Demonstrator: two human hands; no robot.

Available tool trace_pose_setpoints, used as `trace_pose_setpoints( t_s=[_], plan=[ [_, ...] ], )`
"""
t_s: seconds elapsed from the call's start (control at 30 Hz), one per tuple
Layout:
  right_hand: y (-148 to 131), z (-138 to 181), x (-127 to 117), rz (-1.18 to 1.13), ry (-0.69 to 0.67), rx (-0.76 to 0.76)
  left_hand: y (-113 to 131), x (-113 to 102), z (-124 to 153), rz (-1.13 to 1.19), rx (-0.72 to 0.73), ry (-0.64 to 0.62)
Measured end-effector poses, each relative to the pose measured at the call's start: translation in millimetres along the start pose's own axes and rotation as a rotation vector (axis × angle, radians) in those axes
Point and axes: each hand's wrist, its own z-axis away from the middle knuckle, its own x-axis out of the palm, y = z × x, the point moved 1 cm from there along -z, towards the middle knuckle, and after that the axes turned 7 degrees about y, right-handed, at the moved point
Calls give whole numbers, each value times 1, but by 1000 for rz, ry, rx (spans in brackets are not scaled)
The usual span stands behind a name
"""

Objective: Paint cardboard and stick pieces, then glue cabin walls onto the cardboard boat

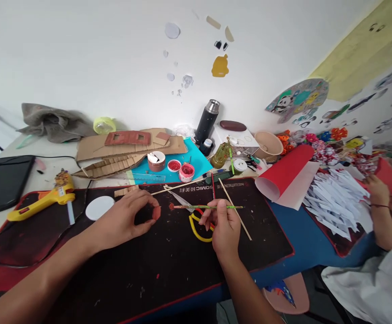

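Note:
My right hand (225,229) is closed around a thin paintbrush (196,207) with a green, paint-stained handle, lying level and pointing left. A thin red stick (213,185) rises by its fingers; whether it is held too I cannot tell. My left hand (128,215) curls its thumb and fingers together at a small reddish piece (157,210), mostly hidden. Beneath the right hand are scissors (196,229) with yellow and orange handles. Behind the hands stand an open jar of red paint (186,171) and its red-smeared lid (174,166). A wooden stick (239,216) lies to the right.
A yellow glue gun (47,200) and a white disc (99,208) lie left on the black mat (131,270). Cardboard pieces (114,159), a black thermos (207,121) and a red paper roll (286,173) stand behind. At right, another person's hands (381,191) hold red paper near white paper strips (334,202).

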Motion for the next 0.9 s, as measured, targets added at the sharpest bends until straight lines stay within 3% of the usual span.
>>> trace_pose_setpoints(
  t_s=[0.3, 0.53, 0.73, 0.9],
  plan=[
    [-51, -58, -4, 268, -73, -362, -11, 19, 6, 10, 30, -9],
    [-95, -120, -2, 777, -236, -850, -20, 28, 9, -31, 53, 7],
    [-98, -159, 7, 1424, -345, -836, -21, 32, 11, -13, 31, 35],
    [-92, -175, 16, 1693, -426, -765, -22, 32, 12, 2, 40, 24]
  ],
)
